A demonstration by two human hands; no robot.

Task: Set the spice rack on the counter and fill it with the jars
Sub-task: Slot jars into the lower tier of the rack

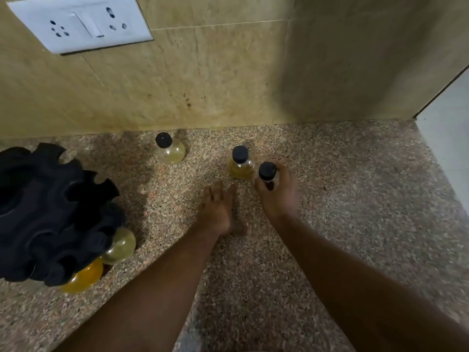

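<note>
Two jars [121,246] sit in the rack [50,214] at left, two stand on the worktop [330,199], and the right hand [278,196] grips a fifth jar [268,176], probably bound next for a free slot, while the left hand [218,207] holds nothing, fingers straight.

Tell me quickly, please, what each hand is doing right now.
Left hand: open, fingers straight, holding nothing.
Right hand: closed around a black-capped jar.

Single head-worn wide-angle view, aimed forward and steeply down at the counter [330,224] (close range), with the tiled wall [228,72] filling the upper frame.
</note>
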